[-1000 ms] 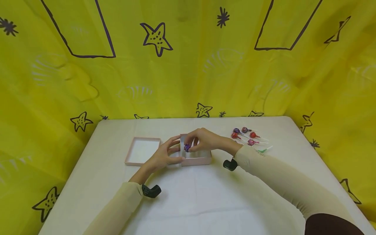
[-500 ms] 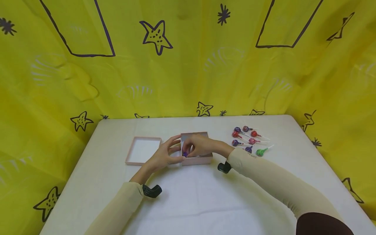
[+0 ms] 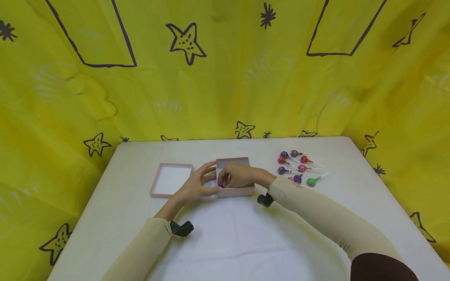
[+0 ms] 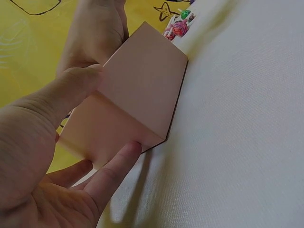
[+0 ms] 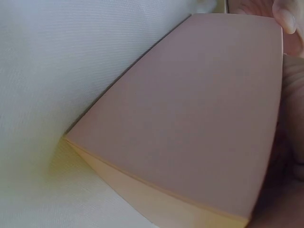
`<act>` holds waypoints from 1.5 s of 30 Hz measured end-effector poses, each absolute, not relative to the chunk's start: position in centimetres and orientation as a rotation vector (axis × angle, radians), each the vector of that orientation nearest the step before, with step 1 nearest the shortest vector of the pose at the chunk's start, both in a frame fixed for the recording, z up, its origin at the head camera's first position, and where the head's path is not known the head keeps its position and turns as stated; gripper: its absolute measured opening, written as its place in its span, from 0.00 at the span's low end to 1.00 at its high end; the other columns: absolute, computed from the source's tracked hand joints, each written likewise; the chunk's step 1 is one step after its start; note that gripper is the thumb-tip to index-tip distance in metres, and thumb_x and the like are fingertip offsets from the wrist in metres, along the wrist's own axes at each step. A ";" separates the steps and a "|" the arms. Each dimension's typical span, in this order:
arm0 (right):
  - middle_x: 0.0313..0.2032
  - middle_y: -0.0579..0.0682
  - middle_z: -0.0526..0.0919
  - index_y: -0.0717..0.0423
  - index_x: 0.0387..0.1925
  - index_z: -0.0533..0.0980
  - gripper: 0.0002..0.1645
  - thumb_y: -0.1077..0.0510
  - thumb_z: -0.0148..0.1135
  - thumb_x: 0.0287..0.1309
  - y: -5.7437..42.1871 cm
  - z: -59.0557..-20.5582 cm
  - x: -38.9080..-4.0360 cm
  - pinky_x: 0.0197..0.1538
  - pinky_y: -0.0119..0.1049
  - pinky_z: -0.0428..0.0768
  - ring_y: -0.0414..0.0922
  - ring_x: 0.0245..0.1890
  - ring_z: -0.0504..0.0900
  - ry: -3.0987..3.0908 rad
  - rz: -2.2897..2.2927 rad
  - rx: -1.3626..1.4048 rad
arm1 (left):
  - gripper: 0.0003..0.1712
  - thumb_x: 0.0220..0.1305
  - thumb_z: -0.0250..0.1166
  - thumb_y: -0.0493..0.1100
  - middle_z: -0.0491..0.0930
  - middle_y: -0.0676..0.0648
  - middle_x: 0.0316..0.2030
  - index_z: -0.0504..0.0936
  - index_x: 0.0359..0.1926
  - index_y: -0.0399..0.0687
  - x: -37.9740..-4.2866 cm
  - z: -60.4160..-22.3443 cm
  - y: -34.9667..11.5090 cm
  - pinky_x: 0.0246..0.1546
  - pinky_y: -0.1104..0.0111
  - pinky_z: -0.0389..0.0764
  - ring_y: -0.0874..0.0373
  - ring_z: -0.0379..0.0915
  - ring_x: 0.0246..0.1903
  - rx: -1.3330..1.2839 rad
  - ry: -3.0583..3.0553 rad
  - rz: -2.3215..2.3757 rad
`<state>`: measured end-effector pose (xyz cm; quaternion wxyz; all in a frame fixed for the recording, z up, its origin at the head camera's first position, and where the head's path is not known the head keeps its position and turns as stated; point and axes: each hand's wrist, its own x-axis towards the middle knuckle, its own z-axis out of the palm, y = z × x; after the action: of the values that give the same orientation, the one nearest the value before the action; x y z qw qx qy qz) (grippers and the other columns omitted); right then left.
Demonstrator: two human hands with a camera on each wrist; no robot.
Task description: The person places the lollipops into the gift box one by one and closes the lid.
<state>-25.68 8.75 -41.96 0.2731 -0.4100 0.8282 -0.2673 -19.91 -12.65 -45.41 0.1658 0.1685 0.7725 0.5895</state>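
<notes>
A pink cardboard box (image 3: 237,192) with a pale inside stands uncovered mid-table. My left hand (image 3: 197,184) holds its left end, the thumb at the near corner and the fingers spread along the side; in the left wrist view the fingertips (image 4: 132,148) press its end wall. My right hand (image 3: 240,175) reaches down inside, pinching a purple-wrapped lollipop (image 3: 222,187) low in the near left corner. Most of that lollipop is hidden behind the fingers and the box wall. The right wrist view is mostly filled by the box's front wall (image 5: 185,114).
The shallow pink-edged lid (image 3: 172,180) lies left of the box, its white inside up. To the right are several loose lollipops, among them a green one (image 3: 311,182), a red one (image 3: 304,159) and a purple one (image 3: 281,170). A yellow curtain (image 3: 218,86) hangs behind the white table.
My right hand has gone lower into the box with the purple lollipop, toward its near left corner. The right forearm has shifted left, uncovering more lollipops. The left hand has stayed in place.
</notes>
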 end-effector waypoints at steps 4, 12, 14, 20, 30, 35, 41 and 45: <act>0.32 0.43 0.86 0.56 0.38 0.86 0.06 0.68 0.71 0.60 8.8 -41.8 -25.6 0.45 0.30 0.83 0.36 0.35 0.82 2.223 -0.725 -1.088 | 0.54 0.60 0.76 0.36 0.60 0.38 0.76 0.57 0.80 0.58 -19.8 -45.3 -12.6 0.60 0.53 0.79 0.40 0.66 0.70 0.491 2.204 1.677; 0.34 0.44 0.86 0.55 0.39 0.86 0.07 0.67 0.71 0.60 8.8 -41.7 -25.4 0.46 0.30 0.83 0.37 0.36 0.81 2.232 -0.691 -1.075 | 0.54 0.60 0.76 0.37 0.60 0.37 0.76 0.56 0.80 0.57 -19.6 -45.4 -12.5 0.60 0.53 0.79 0.40 0.66 0.70 0.495 2.199 1.682; 0.35 0.45 0.86 0.55 0.40 0.86 0.07 0.67 0.71 0.60 8.8 -41.6 -25.4 0.47 0.30 0.82 0.37 0.36 0.81 2.228 -0.681 -1.069 | 0.53 0.61 0.76 0.36 0.60 0.36 0.76 0.56 0.80 0.56 -19.6 -45.4 -12.5 0.60 0.53 0.79 0.39 0.66 0.70 0.502 2.192 1.686; 0.37 0.45 0.86 0.59 0.46 0.86 0.10 0.65 0.70 0.62 9.5 -40.9 -25.1 0.47 0.31 0.83 0.39 0.38 0.82 2.252 -0.624 -1.073 | 0.54 0.61 0.76 0.37 0.61 0.38 0.76 0.55 0.81 0.57 -19.6 -45.6 -12.6 0.64 0.50 0.75 0.41 0.66 0.70 0.477 2.163 1.694; 0.39 0.43 0.86 0.58 0.50 0.85 0.13 0.61 0.69 0.65 13.8 -37.2 -24.6 0.47 0.34 0.83 0.41 0.40 0.82 2.391 -0.666 -1.057 | 0.56 0.59 0.78 0.43 0.60 0.39 0.76 0.54 0.81 0.61 -19.4 -45.5 -12.3 0.68 0.45 0.69 0.41 0.65 0.71 0.393 2.182 1.705; 0.40 0.43 0.88 0.56 0.50 0.85 0.12 0.61 0.68 0.66 17.7 -35.9 -24.5 0.48 0.38 0.84 0.41 0.41 0.83 2.503 -0.715 -1.025 | 0.57 0.59 0.78 0.43 0.61 0.40 0.76 0.54 0.81 0.63 -19.2 -45.4 -12.0 0.68 0.47 0.69 0.42 0.64 0.72 0.346 2.195 1.703; 0.41 0.44 0.87 0.52 0.48 0.85 0.10 0.61 0.68 0.66 23.0 -35.1 -24.4 0.44 0.39 0.84 0.43 0.39 0.83 2.647 -0.749 -0.898 | 0.57 0.60 0.77 0.41 0.60 0.39 0.76 0.54 0.82 0.62 -19.2 -45.3 -11.7 0.66 0.49 0.71 0.42 0.63 0.72 0.334 2.189 1.720; 0.40 0.48 0.87 0.55 0.49 0.84 0.11 0.63 0.69 0.65 25.8 -35.8 -24.3 0.37 0.41 0.85 0.47 0.37 0.82 2.707 -0.754 -0.793 | 0.57 0.59 0.78 0.40 0.61 0.40 0.76 0.54 0.81 0.63 -19.2 -45.1 -11.6 0.66 0.50 0.72 0.43 0.63 0.73 0.320 2.182 1.732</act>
<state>-24.31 25.82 -35.84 0.1106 -0.2699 0.9214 -0.2567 -19.22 -11.61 -45.10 0.1677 0.1126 0.7671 0.6089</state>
